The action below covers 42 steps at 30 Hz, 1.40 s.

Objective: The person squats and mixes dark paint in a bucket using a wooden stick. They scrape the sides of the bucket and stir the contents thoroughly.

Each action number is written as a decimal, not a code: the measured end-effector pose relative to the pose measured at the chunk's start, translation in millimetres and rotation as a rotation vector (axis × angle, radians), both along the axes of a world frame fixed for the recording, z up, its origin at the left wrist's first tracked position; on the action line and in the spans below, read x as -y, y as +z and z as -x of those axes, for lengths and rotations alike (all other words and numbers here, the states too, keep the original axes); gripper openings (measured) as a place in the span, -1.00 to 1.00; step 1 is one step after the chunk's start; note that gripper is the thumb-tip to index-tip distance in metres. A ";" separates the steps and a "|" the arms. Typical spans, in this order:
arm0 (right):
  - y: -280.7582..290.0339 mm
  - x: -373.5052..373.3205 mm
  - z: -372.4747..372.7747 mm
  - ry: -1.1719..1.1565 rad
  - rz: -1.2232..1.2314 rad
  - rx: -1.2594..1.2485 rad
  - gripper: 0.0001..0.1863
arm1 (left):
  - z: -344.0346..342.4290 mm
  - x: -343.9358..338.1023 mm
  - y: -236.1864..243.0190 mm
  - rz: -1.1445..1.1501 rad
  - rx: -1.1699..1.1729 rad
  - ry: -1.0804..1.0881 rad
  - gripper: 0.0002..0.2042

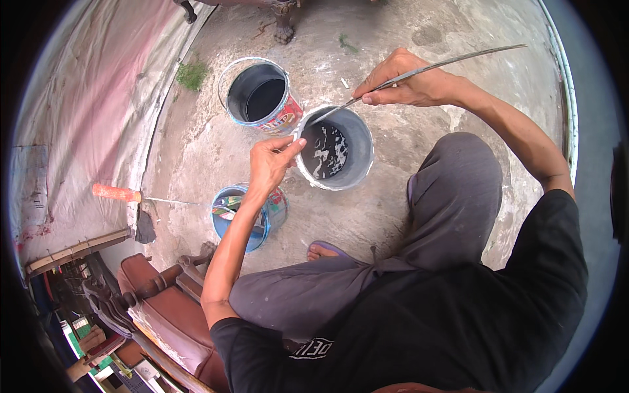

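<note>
My left hand [270, 162] grips the near left rim of a grey bucket [358, 147] holding dark liquid with pale, foamy patches. My right hand [406, 82] is closed on a long, thin grey stick [472, 54], which slants down across the bucket's rim to its inner left side. Just behind and left of this bucket stands a second bucket [268, 119] with a printed red label, a raised handle and dark liquid inside. Below my left hand a blue bucket [259, 232], partly hidden by my forearm, holds items I cannot make out.
An orange paint roller [115, 192] on a wire handle is at the left, near a hanging pale sheet [78, 118]. A worn cushioned wooden armchair [157, 295] is at lower left. Carved furniture feet [284, 29] stand at the top. My bent legs rest on the concrete floor.
</note>
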State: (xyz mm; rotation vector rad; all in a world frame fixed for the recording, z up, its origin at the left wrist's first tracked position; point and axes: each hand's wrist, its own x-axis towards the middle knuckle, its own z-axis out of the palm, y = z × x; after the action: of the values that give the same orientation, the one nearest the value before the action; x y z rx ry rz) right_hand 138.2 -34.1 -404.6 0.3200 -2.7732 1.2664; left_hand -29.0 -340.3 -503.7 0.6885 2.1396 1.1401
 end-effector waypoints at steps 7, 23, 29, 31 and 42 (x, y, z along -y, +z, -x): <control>-27.8 -17.3 -24.9 -0.087 -0.021 0.029 -0.75 | -3.9 -7.2 5.2 -0.037 0.035 0.062 -0.65; -40.3 -10.9 -23.2 -0.071 0.130 0.043 -0.72 | -4.3 -8.9 5.7 -0.035 0.021 0.023 -0.67; -31.5 -17.3 -36.0 -0.132 0.014 0.032 -0.77 | -4.7 -7.3 4.6 -0.035 0.012 0.018 -0.66; -32.2 -20.2 -44.4 -0.145 -0.033 0.055 -0.77 | -5.0 -7.1 4.7 -0.037 0.013 0.027 -0.66; -34.3 -8.3 -29.2 -0.100 0.100 0.048 -0.76 | -3.4 -4.5 1.6 -0.040 0.033 0.040 -0.64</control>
State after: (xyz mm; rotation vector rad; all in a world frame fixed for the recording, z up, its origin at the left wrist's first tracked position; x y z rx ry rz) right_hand 167.4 -25.7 -438.9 0.1439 -2.7140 1.3999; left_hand -25.6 -335.8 -502.1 0.6424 2.1167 1.2110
